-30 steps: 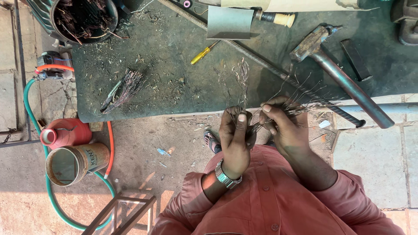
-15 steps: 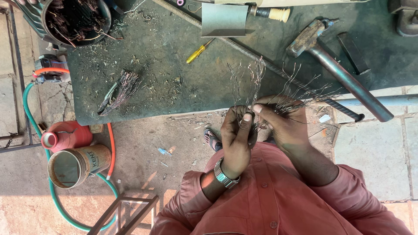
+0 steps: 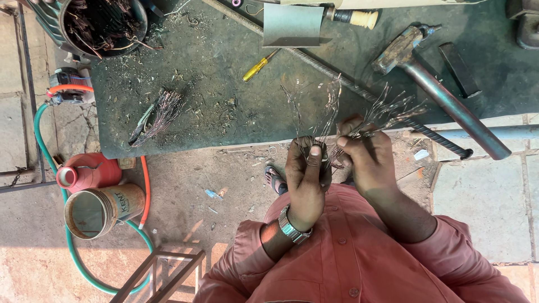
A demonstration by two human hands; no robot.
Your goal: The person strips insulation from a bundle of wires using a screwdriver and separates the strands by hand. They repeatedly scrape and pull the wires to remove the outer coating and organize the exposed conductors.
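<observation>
— What are the hands on?
— Both grip one tangle of thin wire strands [image 3: 342,120], held just above the near edge of the bench [image 3: 224,106]. The left hand [image 3: 306,177] has its fingers closed round the lower ends, thumb up. The right hand [image 3: 368,160] has its fingers pinched on the strands beside it; the two hands touch.
— And around them?
— A hammer [image 3: 438,90] lies to the right on the bench, a yellow screwdriver [image 3: 259,65] further back, another wire bundle [image 3: 157,115] to the left.
</observation>
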